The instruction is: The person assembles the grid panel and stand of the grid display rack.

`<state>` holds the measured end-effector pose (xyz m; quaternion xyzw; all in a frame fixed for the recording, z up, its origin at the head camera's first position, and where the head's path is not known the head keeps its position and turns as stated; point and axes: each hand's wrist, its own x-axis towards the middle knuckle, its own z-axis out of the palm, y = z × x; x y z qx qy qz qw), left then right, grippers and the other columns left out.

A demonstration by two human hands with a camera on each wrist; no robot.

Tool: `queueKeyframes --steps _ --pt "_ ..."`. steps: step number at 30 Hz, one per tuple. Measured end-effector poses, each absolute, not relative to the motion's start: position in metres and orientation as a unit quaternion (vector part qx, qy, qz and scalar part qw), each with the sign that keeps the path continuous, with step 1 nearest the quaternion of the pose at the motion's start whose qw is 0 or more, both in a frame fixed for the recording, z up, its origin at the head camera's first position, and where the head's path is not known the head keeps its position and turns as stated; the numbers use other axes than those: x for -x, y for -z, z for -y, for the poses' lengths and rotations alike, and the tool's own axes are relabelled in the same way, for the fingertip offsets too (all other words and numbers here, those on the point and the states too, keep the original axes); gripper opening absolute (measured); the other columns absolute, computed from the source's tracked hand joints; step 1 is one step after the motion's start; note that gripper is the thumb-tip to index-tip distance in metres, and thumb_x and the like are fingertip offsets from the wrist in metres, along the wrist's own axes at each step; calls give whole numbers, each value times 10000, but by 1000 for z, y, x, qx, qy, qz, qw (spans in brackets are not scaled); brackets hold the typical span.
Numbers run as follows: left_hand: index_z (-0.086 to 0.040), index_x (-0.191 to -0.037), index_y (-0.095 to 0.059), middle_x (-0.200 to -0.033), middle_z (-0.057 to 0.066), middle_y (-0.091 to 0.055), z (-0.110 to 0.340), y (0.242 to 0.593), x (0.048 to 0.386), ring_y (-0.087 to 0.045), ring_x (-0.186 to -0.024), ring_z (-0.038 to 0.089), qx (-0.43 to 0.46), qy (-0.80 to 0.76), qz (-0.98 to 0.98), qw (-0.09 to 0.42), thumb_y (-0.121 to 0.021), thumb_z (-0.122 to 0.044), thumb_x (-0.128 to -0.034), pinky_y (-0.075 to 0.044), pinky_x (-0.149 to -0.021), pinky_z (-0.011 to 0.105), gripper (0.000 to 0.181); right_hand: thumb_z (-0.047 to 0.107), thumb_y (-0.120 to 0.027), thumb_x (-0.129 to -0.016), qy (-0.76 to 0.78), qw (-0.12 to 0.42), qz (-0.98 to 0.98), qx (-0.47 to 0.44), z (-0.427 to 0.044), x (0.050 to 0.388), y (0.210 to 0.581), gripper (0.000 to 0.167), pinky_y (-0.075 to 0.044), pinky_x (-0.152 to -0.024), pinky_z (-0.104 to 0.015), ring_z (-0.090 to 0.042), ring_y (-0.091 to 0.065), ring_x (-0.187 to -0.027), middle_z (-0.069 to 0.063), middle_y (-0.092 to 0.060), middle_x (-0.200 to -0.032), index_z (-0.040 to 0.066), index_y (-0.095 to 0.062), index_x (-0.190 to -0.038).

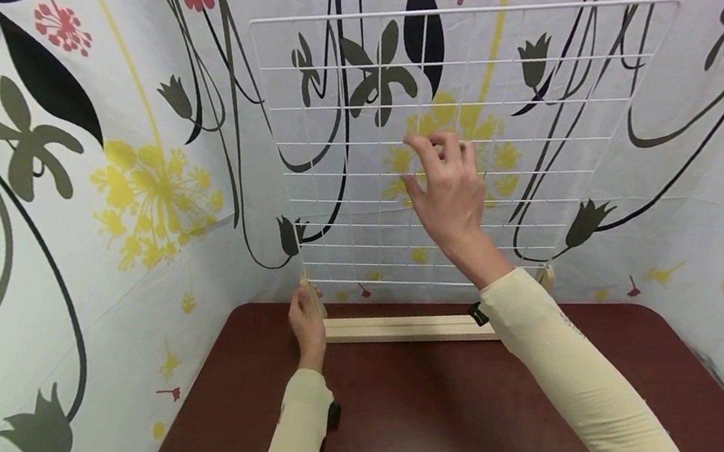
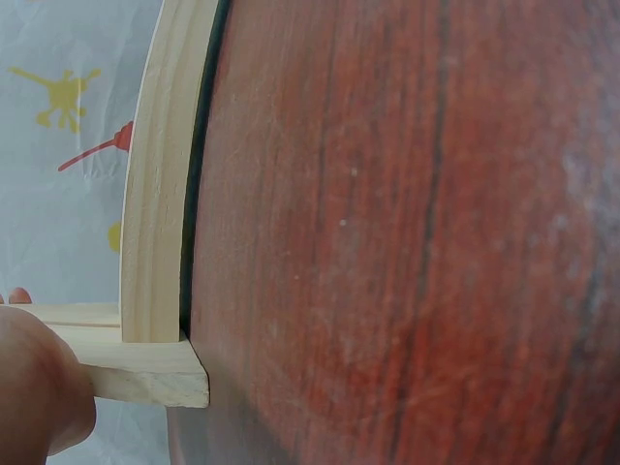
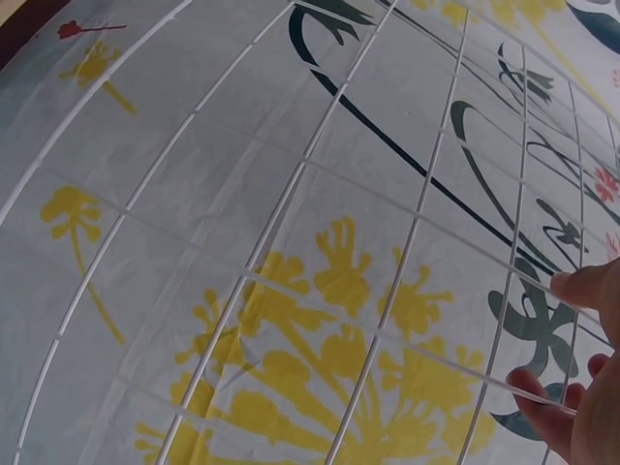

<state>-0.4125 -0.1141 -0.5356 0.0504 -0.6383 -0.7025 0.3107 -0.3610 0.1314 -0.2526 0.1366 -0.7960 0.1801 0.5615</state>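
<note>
Right hand (image 1: pixel 448 185) raised before the middle of a white wire grid (image 1: pixel 352 143), its fingers bent and grasping the wires; from the right wrist, a fingertip is seen passing behind one wire, with the thumb near another. Left hand (image 1: pixel 308 323) lower down, gripping a short wooden piece (image 1: pixel 314 300) at the left end of a long wooden bar (image 1: pixel 408 328). The bar lies along the far part of a dark red-brown table (image 1: pixel 412 416). The grid rises above and behind this bar, its lower left corner meeting the top of the short piece; whether the two are joined cannot be told. At the grid's lower right corner appears a second wooden piece (image 1: pixel 547 277), partly hidden by the right sleeve (image 1: pixel 554 353). Both sleeves are pale yellow. A cloth backdrop (image 1: pixel 204 268), printed with yellow, red and grey-green flowers, hangs behind the grid and to either side.
</note>
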Motion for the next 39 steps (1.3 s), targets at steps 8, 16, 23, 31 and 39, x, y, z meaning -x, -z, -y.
queueKeyframes --steps 8,16,23,31,39 --pt "22 -1154 -689 -1117 266 -722 116 537 413 -615 -908 265 -43 700 644 307 -400 -476 -1121 -480 -714 190 577 227 -861 -902 -172 556 801 -140 -132 364 253 510 -568 -594 -555 -379 -582 -1056 -114 -619 -1284 269 -621 -1350" --pt "28 -1132 -690 -1100 278 -714 114 537 411 -622 -907 383 -40 700 642 310 -399 -466 -1121 -535 -708 341 574 201 -888 -871 -173 556 801 -141 -134 364 256 555 -553 -560 -550 -373 -576 -1037 -94 -619 -1270 291 -621 -1350" --pt "37 -1107 -708 -1076 282 -727 115 536 412 -612 -884 418 -38 695 646 313 -413 -371 -1142 -536 -697 414 505 210 -892 -869 -175 555 800 -144 -134 364 257 549 -561 -569 -549 -374 -581 -1026 -103 -624 -1268 295 -631 -1344" --pt "30 -1128 -695 -1100 260 -730 120 538 412 -635 -908 314 -34 683 660 312 -389 -496 -1118 -496 -748 217 609 233 -878 -886 -168 548 806 -149 -134 366 259 529 -559 -577 -540 -382 -578 -1032 -98 -622 -1260 321 -645 -1353" --pt "25 -1142 -686 -1127 244 -738 116 536 411 -650 -1033 434 -45 684 659 308 -393 -504 -1109 -499 -863 284 606 218 -889 -877 -160 521 821 -172 -130 375 279 531 -559 -547 -514 -370 -579 -1024 -95 -634 -1247 298 -662 -1351"
